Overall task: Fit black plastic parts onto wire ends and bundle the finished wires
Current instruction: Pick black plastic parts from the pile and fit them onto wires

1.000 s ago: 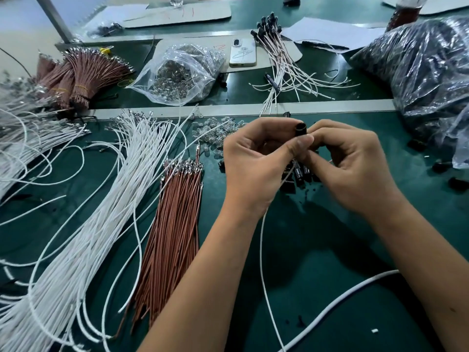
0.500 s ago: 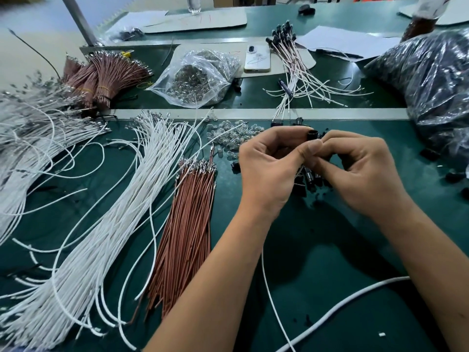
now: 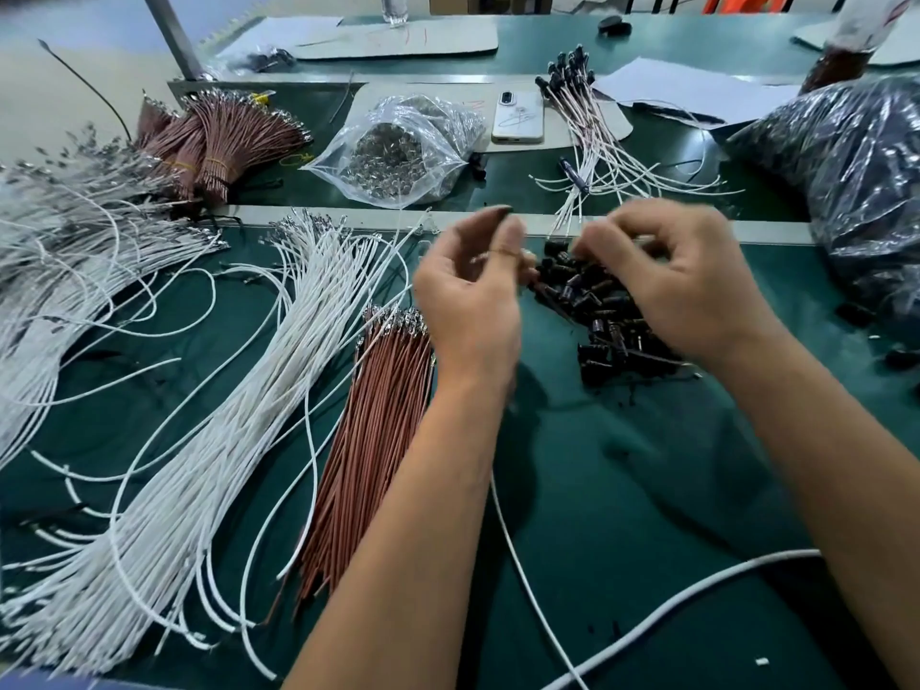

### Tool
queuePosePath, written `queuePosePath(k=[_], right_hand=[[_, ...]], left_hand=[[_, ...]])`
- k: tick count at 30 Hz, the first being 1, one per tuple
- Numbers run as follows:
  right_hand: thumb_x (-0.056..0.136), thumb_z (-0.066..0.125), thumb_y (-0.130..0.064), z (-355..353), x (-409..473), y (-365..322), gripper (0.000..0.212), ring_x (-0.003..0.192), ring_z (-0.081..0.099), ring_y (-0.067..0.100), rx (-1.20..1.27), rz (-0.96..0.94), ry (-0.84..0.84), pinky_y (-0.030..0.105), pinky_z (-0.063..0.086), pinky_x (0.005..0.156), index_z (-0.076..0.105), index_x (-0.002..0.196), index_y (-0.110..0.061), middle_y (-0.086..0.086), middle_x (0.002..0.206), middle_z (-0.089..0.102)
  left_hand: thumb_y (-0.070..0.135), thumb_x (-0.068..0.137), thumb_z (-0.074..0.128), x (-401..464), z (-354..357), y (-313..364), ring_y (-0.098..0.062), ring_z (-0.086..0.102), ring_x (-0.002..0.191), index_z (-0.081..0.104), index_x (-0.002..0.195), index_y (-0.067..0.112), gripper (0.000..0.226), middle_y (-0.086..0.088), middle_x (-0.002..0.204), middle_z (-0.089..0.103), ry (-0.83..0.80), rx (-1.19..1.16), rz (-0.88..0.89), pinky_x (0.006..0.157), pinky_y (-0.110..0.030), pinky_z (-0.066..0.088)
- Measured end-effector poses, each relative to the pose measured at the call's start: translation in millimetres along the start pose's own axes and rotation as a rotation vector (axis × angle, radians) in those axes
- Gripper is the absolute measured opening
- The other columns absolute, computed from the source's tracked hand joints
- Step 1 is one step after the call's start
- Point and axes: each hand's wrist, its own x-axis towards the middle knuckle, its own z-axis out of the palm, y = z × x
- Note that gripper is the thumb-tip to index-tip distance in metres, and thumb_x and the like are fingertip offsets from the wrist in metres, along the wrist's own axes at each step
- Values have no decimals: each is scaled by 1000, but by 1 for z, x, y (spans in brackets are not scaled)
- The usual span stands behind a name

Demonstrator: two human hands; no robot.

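My left hand [image 3: 470,291] is raised over the green mat [image 3: 622,490], thumb and forefinger pinching a thin white wire [image 3: 520,555] that trails down past my forearm. A small dark part [image 3: 500,210] shows at the fingertip, blurred. My right hand [image 3: 687,286] hovers with curled fingers over the heap of black plastic parts [image 3: 592,301]; motion blur hides whether it holds one. Loose white wires [image 3: 224,415] and brown wires [image 3: 378,440] lie to the left. Fitted wires [image 3: 592,141] lie at the back.
A clear bag of small parts [image 3: 403,146], a phone [image 3: 517,117] and tied brown bundles [image 3: 219,136] sit beyond a metal strip [image 3: 498,216]. A big dark plastic bag [image 3: 856,181] fills the right. A thick white cable [image 3: 672,605] crosses the near mat.
My hands were pressed together around a black part on the wire end. Now they have pulled apart; the left keeps the wire, the right has moved over the heap of parts.
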Motion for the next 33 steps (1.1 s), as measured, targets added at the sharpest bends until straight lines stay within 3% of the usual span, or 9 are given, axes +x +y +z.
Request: queuePosePath(k=[5, 8, 10, 12, 17, 20, 22, 28, 33], right_hand=[[94, 76, -17, 46, 49, -20, 10, 71, 62, 5, -264, -76, -328, 18, 51, 75, 80, 102, -14, -3, 82, 72], [90, 80, -21, 69, 58, -31, 9, 72, 62, 11, -332, -111, -462, 21, 47, 73, 81, 99, -18, -5, 77, 67], [88, 81, -24, 80, 60, -35, 5, 73, 59, 15, -399, -114, -518, 23, 41, 70, 77, 86, -21, -5, 72, 61], [85, 79, -20, 87, 60, -37, 28, 70, 53, 18, -493, -93, -567, 22, 35, 67, 61, 66, -27, -10, 62, 50], [86, 70, -10, 93, 57, -39, 39, 70, 49, 26, -561, -91, -569, 29, 33, 65, 44, 60, -22, -4, 61, 43], [93, 66, -8, 73, 51, -33, 13, 77, 61, 26, -422, -104, -401, 29, 44, 70, 75, 86, -13, 6, 81, 66], [97, 67, -5, 47, 40, -23, 16, 69, 64, 12, -174, -28, -207, 17, 47, 68, 79, 107, -8, 1, 87, 69], [93, 71, 0, -22, -20, 9, 19, 70, 73, 10, 349, 205, 118, 20, 57, 71, 79, 96, -17, 0, 79, 79], [88, 77, 3, -31, -53, 16, 20, 81, 75, 19, 381, 100, 313, 30, 61, 82, 75, 107, -5, 4, 91, 79]], left_hand=[[15, 100, 62, 9, -18, 3, -11, 63, 59, 59, 105, 9, 9, -11, 94, 66, 377, -36, 156, 58, -24, 53], [11, 100, 61, 15, -23, 3, -15, 59, 50, 58, 101, 13, 4, -23, 94, 68, 497, -94, 193, 50, -26, 49], [10, 100, 62, 17, -23, 2, -13, 57, 47, 59, 100, 14, 5, -25, 94, 68, 525, -106, 199, 46, -24, 47], [10, 99, 63, 16, -21, 0, -12, 56, 46, 60, 98, 15, 6, -23, 92, 68, 513, -106, 201, 44, -23, 45], [10, 96, 68, 15, -18, 1, -13, 56, 49, 63, 97, 11, 6, -11, 79, 68, 451, -94, 172, 44, -23, 46], [11, 93, 72, 12, -13, 0, -15, 60, 55, 67, 95, 5, 8, -8, 77, 71, 348, -37, 136, 50, -27, 51], [11, 92, 73, 9, -9, -1, -14, 62, 57, 69, 98, 2, 12, -6, 77, 73, 184, -8, 83, 54, -24, 52], [-9, 82, 75, -14, 13, -15, -20, 70, 72, 71, 91, 4, 16, -12, 83, 76, -382, 57, -43, 70, -29, 59], [-17, 78, 74, -19, 16, -25, -31, 69, 90, 69, 96, -4, 23, -30, 99, 72, -564, 86, -12, 87, -37, 58]])
